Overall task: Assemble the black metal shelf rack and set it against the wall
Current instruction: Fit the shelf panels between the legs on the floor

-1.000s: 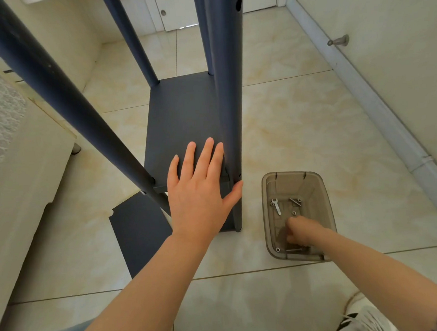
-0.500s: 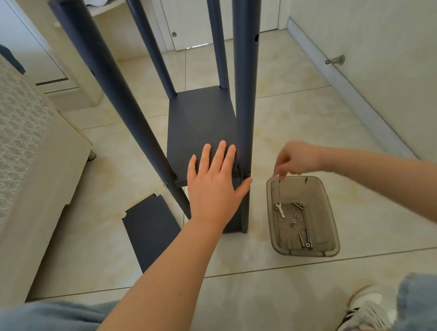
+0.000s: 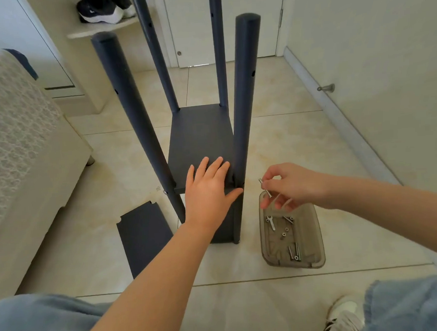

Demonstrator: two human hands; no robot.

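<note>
Shelf rack stands on the floor, away from the wall: four dark posts, one panel fitted low. Right hand has come up out of the tray and now pinches a bolt beside the near right post. Left hand stays flat on the panel, fingers straight. Corner bolting looks next. Spare panel lies loose.

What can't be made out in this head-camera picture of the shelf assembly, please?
- Head view: joint between shelf panel and near right post, covered by the left hand.
- Far posts: tops cut off by the top edge.
- Small parts in the tray: too small to identify.
- Bolt in the right hand: thread too small to see.
</note>
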